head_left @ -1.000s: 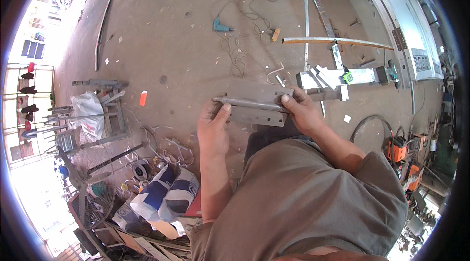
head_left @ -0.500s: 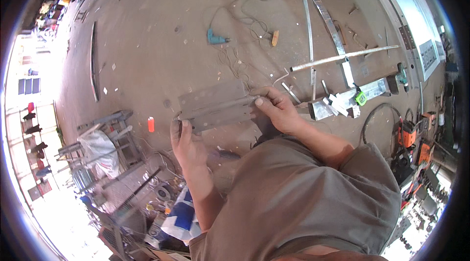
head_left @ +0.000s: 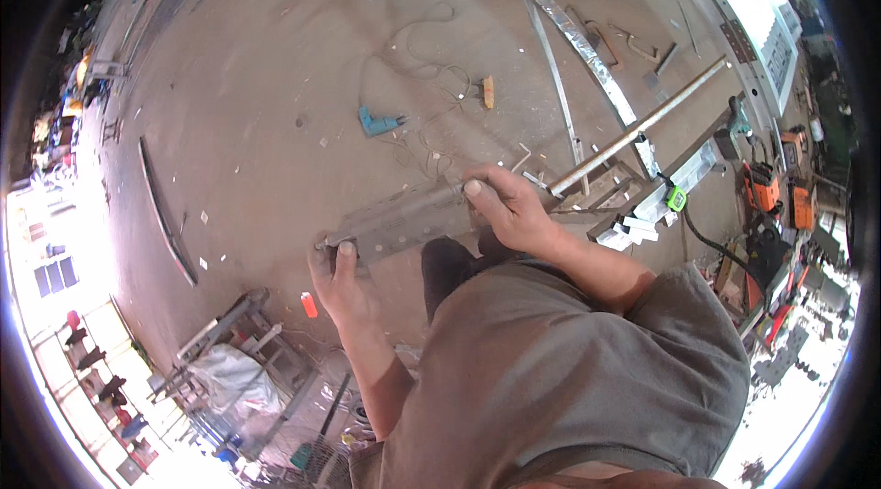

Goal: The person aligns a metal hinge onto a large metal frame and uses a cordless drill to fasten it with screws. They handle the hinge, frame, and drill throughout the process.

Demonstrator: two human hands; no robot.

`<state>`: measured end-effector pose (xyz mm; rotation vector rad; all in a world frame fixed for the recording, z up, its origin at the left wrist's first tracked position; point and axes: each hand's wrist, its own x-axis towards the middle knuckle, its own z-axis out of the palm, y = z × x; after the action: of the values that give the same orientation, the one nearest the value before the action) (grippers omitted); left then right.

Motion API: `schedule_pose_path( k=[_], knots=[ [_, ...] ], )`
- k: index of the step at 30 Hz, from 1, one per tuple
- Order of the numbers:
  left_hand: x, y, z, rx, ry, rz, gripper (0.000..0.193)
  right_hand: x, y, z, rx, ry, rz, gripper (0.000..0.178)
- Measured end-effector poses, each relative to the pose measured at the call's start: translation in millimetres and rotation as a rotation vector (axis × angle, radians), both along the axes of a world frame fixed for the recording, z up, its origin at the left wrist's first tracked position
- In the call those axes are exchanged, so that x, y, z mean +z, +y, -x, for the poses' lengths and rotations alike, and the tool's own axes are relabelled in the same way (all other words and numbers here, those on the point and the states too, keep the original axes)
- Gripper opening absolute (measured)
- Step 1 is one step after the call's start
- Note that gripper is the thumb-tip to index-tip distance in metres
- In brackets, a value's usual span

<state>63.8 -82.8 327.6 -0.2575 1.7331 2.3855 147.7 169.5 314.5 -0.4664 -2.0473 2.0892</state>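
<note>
I hold a long grey metal plate with holes (head_left: pixel 408 225) between my two hands, in front of my body above the floor. A lengthwise fold or ridge runs along it, rather like a hinge. My left hand (head_left: pixel 345 285) grips its left end, thumb on the near side. My right hand (head_left: pixel 510 208) pinches the upper right corner between thumb and fingers. Both hands are closed on the plate, which is tilted, right end farther away. Beyond it, a blue power drill (head_left: pixel 378 122) with a loose cord lies on the floor.
At right lie metal bars (head_left: pixel 642 127), a green tape measure (head_left: pixel 676 199) and orange tools (head_left: pixel 762 184). A yellowish block (head_left: pixel 487 93) lies near the drill. Lower left are an orange piece (head_left: pixel 308 305) and a rack with a white sack (head_left: pixel 234 377). A long dark strip (head_left: pixel 163 209) lies at left.
The view has shifted, so the floor things sit elsewhere in it. The plate has turned in my hands: its far part looks narrower and folded over. Both hands keep their grip.
</note>
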Motion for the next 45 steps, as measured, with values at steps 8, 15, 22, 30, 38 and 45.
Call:
schedule_pose_path(
  k=[8, 15, 22, 30, 38, 45],
  knots=[
    [-2, 15, 130, -0.210, -0.274, 0.028, 0.032, 1, 9, 98, -0.100, 0.009, -0.126, 0.028],
    [-11, -7, 260, -0.631, -0.300, 0.200, 0.034, 20, -16, 197, -0.286, -0.074, -0.024, 0.030],
    [-16, -6, 349, -0.989, -0.060, 0.430, 0.036, 27, -23, 263, -0.447, -0.213, 0.022, 0.035],
    [-13, 42, 402, -0.899, 0.031, 0.559, 0.035, 20, -6, 296, -0.452, -0.260, 0.129, 0.026],
    [-28, 121, 423, -0.803, 0.004, 0.589, 0.038, -23, 30, 325, -0.489, -0.158, 0.779, 0.039],
    [-45, 213, 434, -1.075, -0.137, 0.372, 0.028, -34, 126, 364, -0.504, -0.078, 0.878, 0.029]
  ],
)
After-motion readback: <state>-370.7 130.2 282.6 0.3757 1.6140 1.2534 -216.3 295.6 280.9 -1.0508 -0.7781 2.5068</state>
